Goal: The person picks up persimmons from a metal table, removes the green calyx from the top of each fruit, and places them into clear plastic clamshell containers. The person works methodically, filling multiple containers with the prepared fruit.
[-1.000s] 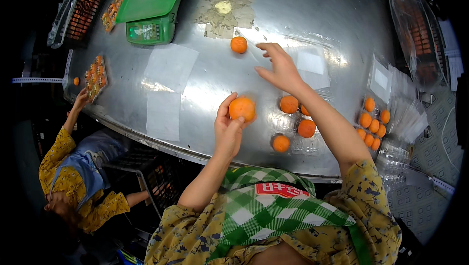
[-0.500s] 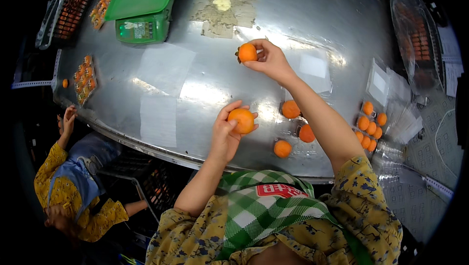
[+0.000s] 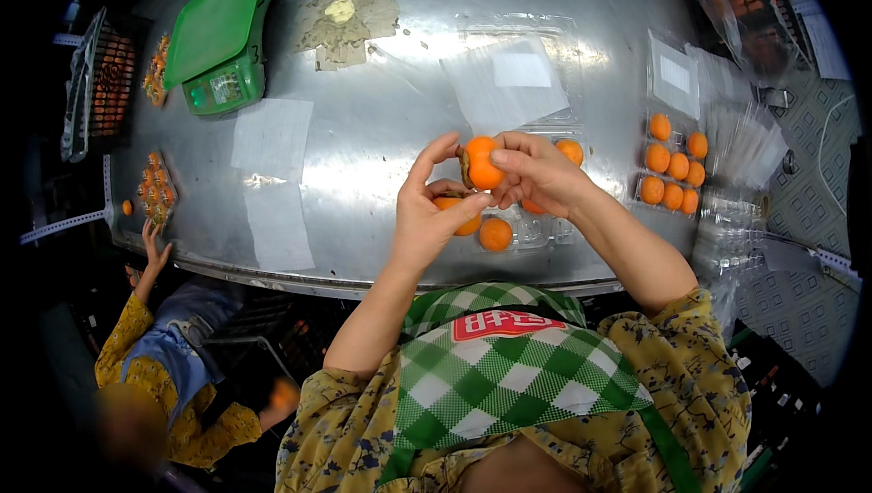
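Both of my hands meet above the metal table (image 3: 381, 211). My right hand (image 3: 549, 173) pinches an orange persimmon (image 3: 483, 164), its brown leafy cap turned to the left. My left hand (image 3: 420, 221) keeps a second persimmon (image 3: 461, 215) against its palm, while its raised fingers reach to the cap side of the first. Under and beside my right hand lies a clear plastic tray (image 3: 529, 237). Loose persimmons sit at it, among them one at the near left (image 3: 495, 234) and one at the far right (image 3: 569, 151); another is partly covered by my hand.
On the right, a clear clamshell (image 3: 674, 75) holds several persimmons, with stacked clear packs (image 3: 727, 221) nearby. A green scale (image 3: 222, 48) stands at the far left. Filled packs (image 3: 157, 189) and a black crate (image 3: 113, 84) lie beyond a co-worker's hand (image 3: 154, 252).
My right hand has come down and nearer with its persimmon to meet my left hand. The left fingers have spread up to that fruit. The whole view has shifted.
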